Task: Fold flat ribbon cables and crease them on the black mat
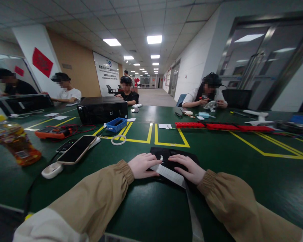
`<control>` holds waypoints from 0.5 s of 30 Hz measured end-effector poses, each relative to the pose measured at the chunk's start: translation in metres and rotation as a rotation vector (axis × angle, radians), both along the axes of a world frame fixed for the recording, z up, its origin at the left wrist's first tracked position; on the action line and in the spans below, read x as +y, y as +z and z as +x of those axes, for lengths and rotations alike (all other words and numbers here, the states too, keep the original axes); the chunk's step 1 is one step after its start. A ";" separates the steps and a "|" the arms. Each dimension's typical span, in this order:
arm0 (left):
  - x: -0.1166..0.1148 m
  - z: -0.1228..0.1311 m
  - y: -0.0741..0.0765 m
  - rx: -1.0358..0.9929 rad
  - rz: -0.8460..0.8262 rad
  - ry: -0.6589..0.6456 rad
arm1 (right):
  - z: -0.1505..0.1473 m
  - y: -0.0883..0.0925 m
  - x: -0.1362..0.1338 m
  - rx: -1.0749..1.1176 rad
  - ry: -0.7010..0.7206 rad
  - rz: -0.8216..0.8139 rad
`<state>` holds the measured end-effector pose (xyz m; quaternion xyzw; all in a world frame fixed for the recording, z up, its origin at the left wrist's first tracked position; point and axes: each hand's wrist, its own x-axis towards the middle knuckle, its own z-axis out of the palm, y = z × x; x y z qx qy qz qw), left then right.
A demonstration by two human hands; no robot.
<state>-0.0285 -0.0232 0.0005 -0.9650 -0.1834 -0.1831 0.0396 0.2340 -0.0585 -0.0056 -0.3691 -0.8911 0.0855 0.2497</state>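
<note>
In the head view a flat black panel [171, 153] lies on the green table under both hands. A pale flat ribbon cable [172, 175] slants across the panel and runs down off the near side of the table. My left hand [143, 165] rests at the panel's left side, fingers stretched out, with the ribbon's upper end between forefinger and thumb. On the panel's right part lies my right hand [188, 167], its fingers extended and its thumb beside the ribbon. A small shiny strip [161, 158] sticks up between the hands.
Left of me are a phone [77, 149], a white mouse-shaped object [52, 170], a drink bottle [16, 143] and an orange multimeter [54, 132]. Ahead stand a black box [102, 110] and a blue tray [116, 125]. Red strips [221, 126] lie ahead right. Several people sit around.
</note>
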 end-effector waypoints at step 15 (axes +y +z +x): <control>-0.001 0.002 0.000 0.002 0.040 0.011 | -0.026 0.008 0.009 -0.266 -0.132 0.179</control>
